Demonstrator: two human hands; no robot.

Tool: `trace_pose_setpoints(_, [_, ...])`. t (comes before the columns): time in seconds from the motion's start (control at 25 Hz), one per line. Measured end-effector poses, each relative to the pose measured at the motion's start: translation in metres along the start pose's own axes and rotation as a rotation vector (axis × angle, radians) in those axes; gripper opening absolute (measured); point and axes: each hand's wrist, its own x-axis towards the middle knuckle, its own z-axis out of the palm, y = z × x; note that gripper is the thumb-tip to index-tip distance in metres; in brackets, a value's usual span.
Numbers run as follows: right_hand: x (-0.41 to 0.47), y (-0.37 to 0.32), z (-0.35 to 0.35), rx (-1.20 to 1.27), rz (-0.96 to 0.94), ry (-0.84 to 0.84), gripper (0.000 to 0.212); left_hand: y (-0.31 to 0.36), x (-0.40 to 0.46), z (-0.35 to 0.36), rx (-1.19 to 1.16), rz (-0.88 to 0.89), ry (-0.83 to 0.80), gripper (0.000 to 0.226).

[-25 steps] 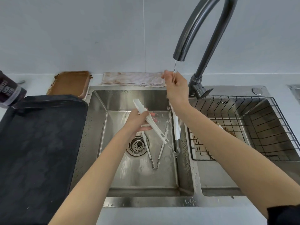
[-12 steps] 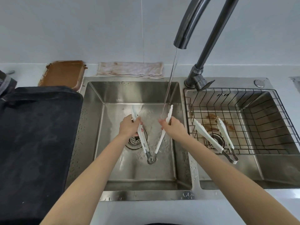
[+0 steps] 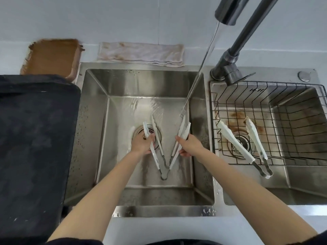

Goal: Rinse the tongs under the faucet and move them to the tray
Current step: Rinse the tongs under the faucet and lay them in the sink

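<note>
Two white tongs with metal hinge ends are in the left sink basin (image 3: pixel 95 138), their hinge ends meeting in a V. My left hand (image 3: pixel 141 145) grips the left tongs (image 3: pixel 154 155) by one arm, over the drain. My right hand (image 3: pixel 191 145) grips the right tongs (image 3: pixel 184 129), whose arms are squeezed together. Water runs from the dark faucet (image 3: pixel 228 16) and lands on the tips of the right tongs. The black tray (image 3: pixel 35 138) lies on the counter left of the sink.
A third pair of white tongs (image 3: pixel 235 144) lies in the wire basket (image 3: pixel 265 84) in the right basin. A brown board (image 3: pixel 51 55) and a stained cloth (image 3: pixel 141 53) sit behind the sink by the wall.
My right hand came down from the faucet into the basin and took hold of tongs. The water stream grew from a trickle. My left hand lowered its tongs toward the drain.
</note>
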Motion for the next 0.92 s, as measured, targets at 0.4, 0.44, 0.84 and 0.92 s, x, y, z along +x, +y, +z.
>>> trace_pose_setpoints(0.4, [0.044, 0.006, 0.009, -0.126, 0.184, 0.085, 0.041, -0.017, 0.034, 0.013, -0.02, -0.137, -0.099, 0.027])
trace_pose_setpoints(0.44, [0.046, 0.008, 0.009, -0.158, 0.185, 0.102, 0.037, -0.02, 0.036, 0.014, -0.035, -0.151, -0.104, 0.029])
trace_pose_setpoints(0.84, [0.059, 0.011, 0.007, -0.365, 0.108, 0.136, 0.034, -0.029, 0.052, 0.023, -0.104, -0.142, -0.07, 0.025])
trace_pose_setpoints(0.92, [0.056, 0.011, 0.007, -0.376, 0.091, 0.115, 0.037, -0.027, 0.049, 0.023, -0.067, -0.125, -0.065, 0.026])
